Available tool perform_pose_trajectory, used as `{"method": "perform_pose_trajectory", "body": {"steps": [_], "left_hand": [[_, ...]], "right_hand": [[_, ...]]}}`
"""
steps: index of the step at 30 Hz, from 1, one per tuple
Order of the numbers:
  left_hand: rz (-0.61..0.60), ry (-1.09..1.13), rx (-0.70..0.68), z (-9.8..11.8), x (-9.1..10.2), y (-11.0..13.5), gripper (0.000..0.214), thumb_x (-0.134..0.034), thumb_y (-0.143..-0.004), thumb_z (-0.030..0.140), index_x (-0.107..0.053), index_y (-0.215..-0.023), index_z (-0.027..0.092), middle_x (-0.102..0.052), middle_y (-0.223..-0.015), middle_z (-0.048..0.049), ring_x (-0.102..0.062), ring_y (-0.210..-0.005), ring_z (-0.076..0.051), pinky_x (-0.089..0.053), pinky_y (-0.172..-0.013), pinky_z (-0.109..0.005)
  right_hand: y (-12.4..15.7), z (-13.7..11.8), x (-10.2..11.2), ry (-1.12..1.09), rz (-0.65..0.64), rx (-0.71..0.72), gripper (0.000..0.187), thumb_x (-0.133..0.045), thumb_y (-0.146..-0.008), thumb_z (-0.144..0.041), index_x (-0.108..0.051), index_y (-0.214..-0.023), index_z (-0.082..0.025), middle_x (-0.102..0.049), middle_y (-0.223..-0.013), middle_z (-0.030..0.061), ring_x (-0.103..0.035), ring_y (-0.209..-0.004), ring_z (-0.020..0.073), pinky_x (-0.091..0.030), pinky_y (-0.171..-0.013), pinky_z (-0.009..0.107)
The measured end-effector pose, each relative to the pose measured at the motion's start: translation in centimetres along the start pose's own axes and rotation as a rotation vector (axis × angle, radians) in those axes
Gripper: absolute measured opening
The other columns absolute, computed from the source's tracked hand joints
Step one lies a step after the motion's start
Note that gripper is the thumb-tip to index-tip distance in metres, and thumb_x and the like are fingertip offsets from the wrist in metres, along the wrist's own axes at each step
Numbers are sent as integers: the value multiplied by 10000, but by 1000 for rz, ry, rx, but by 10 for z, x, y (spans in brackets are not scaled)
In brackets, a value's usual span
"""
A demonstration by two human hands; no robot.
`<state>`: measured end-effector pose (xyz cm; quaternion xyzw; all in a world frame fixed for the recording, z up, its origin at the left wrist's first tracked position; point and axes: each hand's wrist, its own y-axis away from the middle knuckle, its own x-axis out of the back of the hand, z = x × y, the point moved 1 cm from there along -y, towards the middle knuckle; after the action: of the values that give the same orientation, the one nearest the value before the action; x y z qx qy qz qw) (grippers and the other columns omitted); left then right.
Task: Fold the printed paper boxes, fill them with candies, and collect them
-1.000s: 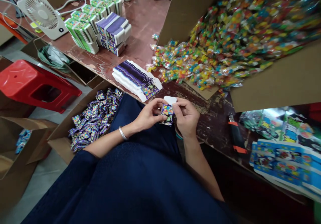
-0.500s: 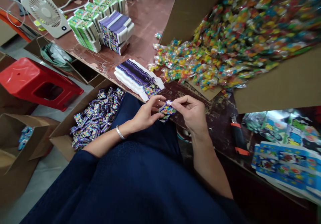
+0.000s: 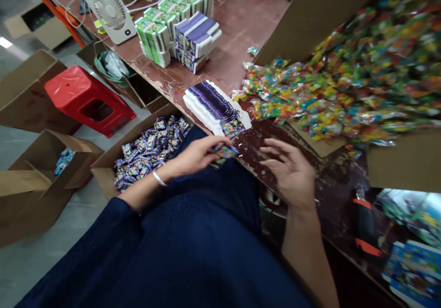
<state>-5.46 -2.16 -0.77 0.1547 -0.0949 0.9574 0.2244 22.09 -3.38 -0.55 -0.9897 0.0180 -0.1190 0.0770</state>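
My left hand (image 3: 201,154) is closed around a small purple printed candy box (image 3: 225,151), held above my lap at the table's front edge. My right hand (image 3: 291,172) hangs apart from it over the edge, fingers spread with nothing between them. Just beyond the hands lies a fanned row of flat purple-and-white cartons (image 3: 217,108). A heap of clear candy packets (image 3: 292,92) full of colourful sweets spills from a tipped cardboard box (image 3: 403,168) toward my right hand.
At my left, an open carton (image 3: 103,172) holds many small purple boxes (image 3: 148,149). A red stool (image 3: 89,99) stands beyond it. Bundled green cartons (image 3: 153,41), bundled purple cartons (image 3: 196,39) and a white fan (image 3: 112,14) stand on the table. A utility knife (image 3: 367,225) lies at right.
My right hand has let go of the small box and moved right, its fingers opening. The box stays in my left hand. The whole view has shifted, with the scene sliding rightward.
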Motion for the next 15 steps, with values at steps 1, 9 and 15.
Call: {"method": "perform_pose_trajectory", "body": {"steps": [1,9,15], "left_hand": [[57,-167,17,-4,21,8,432,-605,-890,91,-667,-1282,260,-695,-1272,-78,-676,-1136,-224,-576,-1008,-387],[292,-906,252,-63,112,15,640,-635,-881,74,-526,-1496,213,-581,-1437,-170,-590,-1306,-318,-494,-1133,-538],[318,-748,-135,-52,50,-35,507,-726,-940,292,-564,-1401,157,-609,-1423,-190,-530,-1423,-317,-410,-1243,-524]], "right_hand": [[-1,3,6,-4,77,-18,411,-802,-864,-480,-743,-1214,-273,-768,-1212,93,-771,-1001,235,-676,-702,340],[-10,26,8,6,161,-133,318,-798,-851,-464,-776,-1041,-210,-803,-885,57,-747,-700,172,-656,-633,312],[-34,41,-4,201,134,-88,286,-677,-911,-432,-781,-1033,-195,-801,-918,76,-753,-782,205,-637,-676,337]]}}
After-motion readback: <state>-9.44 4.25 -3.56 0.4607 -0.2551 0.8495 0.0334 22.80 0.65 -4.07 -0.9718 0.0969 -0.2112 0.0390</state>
